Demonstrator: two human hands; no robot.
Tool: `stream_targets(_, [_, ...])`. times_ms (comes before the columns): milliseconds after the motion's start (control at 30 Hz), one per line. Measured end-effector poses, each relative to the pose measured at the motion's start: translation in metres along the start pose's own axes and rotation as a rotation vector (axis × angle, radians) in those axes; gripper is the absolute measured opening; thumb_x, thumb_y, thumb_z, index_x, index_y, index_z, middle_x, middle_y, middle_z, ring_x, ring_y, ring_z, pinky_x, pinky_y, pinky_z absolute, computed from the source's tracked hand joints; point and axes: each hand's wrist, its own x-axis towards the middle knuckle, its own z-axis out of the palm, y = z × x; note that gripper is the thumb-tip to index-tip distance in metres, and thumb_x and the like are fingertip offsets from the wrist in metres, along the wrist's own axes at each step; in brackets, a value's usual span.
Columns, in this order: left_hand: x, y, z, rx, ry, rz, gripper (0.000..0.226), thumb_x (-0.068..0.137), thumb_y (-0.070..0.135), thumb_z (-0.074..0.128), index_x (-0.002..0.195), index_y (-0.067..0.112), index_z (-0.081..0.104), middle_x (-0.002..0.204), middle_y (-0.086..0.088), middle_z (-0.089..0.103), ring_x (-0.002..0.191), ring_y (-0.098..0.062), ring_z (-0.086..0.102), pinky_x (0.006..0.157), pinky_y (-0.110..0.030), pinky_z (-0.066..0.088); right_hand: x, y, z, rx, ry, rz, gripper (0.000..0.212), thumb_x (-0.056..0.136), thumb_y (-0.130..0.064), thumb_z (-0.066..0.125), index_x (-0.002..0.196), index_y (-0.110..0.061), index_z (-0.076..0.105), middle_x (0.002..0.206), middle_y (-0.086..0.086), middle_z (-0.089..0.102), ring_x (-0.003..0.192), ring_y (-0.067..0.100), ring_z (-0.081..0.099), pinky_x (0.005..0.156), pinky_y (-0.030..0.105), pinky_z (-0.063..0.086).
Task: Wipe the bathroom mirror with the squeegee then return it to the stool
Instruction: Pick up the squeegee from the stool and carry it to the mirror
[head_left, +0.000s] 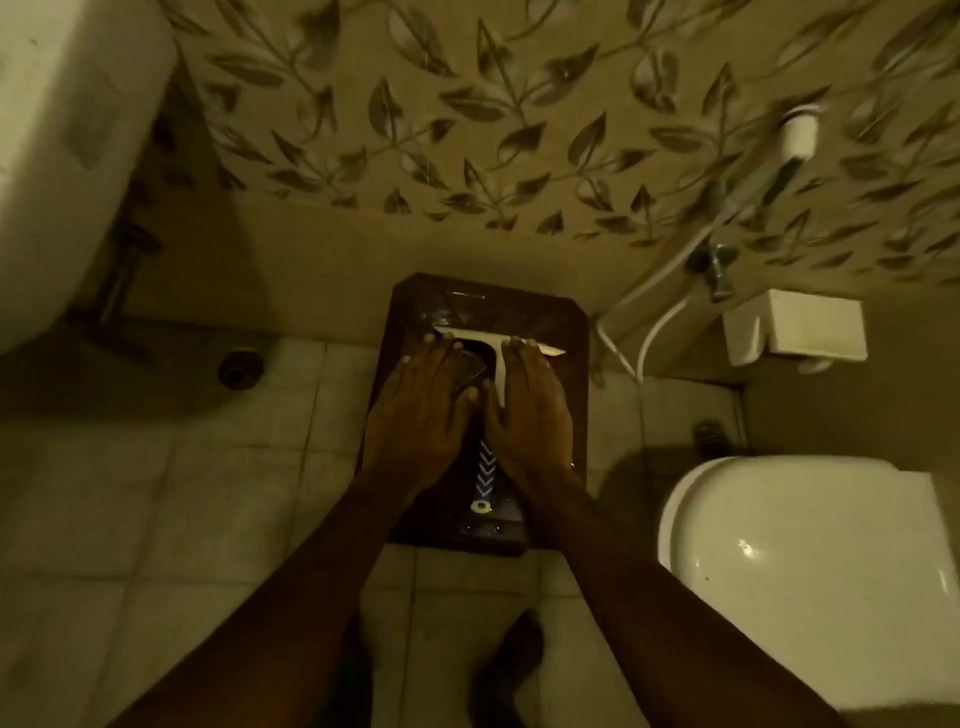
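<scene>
A white T-shaped squeegee lies flat on the dark brown stool, blade towards the wall, patterned handle end pointing back at me. My left hand rests palm down on the stool just left of the handle, fingers spread, fingertips touching the blade. My right hand lies palm down on the right side, partly over the handle, fingertips at the blade. Neither hand is curled around the squeegee. No mirror is in view.
A white toilet stands at the right, a white basin at the upper left. A floor drain sits left of the stool. A spray hose, a tap and a white holder hang on the leaf-patterned wall.
</scene>
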Motion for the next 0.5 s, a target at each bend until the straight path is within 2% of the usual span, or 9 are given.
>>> stream_targets(67, [0.0,-0.011,0.009,-0.007,-0.017,-0.03,0.056,0.099,0.043,0.021,0.144,0.013,0.032,0.152,-0.005,0.032,0.144,-0.015,0.017,0.115,-0.03,0.011,0.002,0.004,0.012,0.01,-0.021,0.051,0.058,0.093,-0.036,0.052,0.143,-0.009,0.041,0.148,0.01,0.043,0.139,0.022,0.036,0.112,0.031,0.03])
stream_targets(167, [-0.005,-0.023,0.023,-0.011,-0.04,-0.04,0.055,0.099,0.043,0.023,0.143,0.012,0.034,0.151,-0.006,0.036,0.143,-0.019,0.024,0.115,-0.033,0.015,-0.003,0.01,0.027,0.054,-0.06,0.13,0.055,0.091,-0.035,0.057,0.139,-0.012,0.042,0.138,0.008,0.05,0.125,0.021,0.049,0.099,0.025,0.038])
stream_targets(233, [-0.002,-0.027,0.022,-0.021,-0.02,-0.045,0.054,0.098,0.042,0.026,0.142,0.012,0.034,0.15,-0.007,0.037,0.142,-0.02,0.025,0.114,-0.034,0.017,-0.004,0.006,0.032,0.193,-0.092,0.239,0.055,0.094,-0.036,0.054,0.142,-0.017,0.036,0.133,0.008,0.054,0.115,0.022,0.057,0.093,0.031,0.05])
stream_targets(300, [0.001,-0.028,0.014,-0.019,-0.009,-0.056,0.053,0.098,0.041,0.027,0.142,0.013,0.035,0.15,-0.007,0.037,0.143,-0.02,0.025,0.114,-0.034,0.016,0.0,0.0,0.034,0.367,-0.117,0.364,0.055,0.094,-0.029,0.056,0.144,-0.017,0.034,0.125,0.009,0.061,0.106,0.023,0.063,0.087,0.034,0.054])
stream_targets(400, [0.002,-0.026,-0.009,-0.046,0.004,-0.058,0.052,0.098,0.04,0.03,0.141,0.012,0.037,0.15,-0.006,0.037,0.143,-0.019,0.023,0.114,-0.033,0.013,0.007,-0.018,0.023,0.451,-0.088,0.493,0.049,0.09,-0.017,0.061,0.136,-0.014,0.045,0.112,0.008,0.067,0.094,0.021,0.067,0.08,0.032,0.056])
stream_targets(500, [-0.002,-0.023,-0.048,-0.063,0.035,-0.042,0.056,0.097,0.045,0.026,0.141,0.013,0.038,0.15,-0.005,0.038,0.144,-0.018,0.022,0.114,-0.032,0.013,0.009,-0.046,-0.005,0.478,-0.049,0.538,0.034,0.09,-0.012,0.058,0.124,-0.013,0.054,0.096,0.001,0.066,0.081,0.017,0.065,0.072,0.032,0.056])
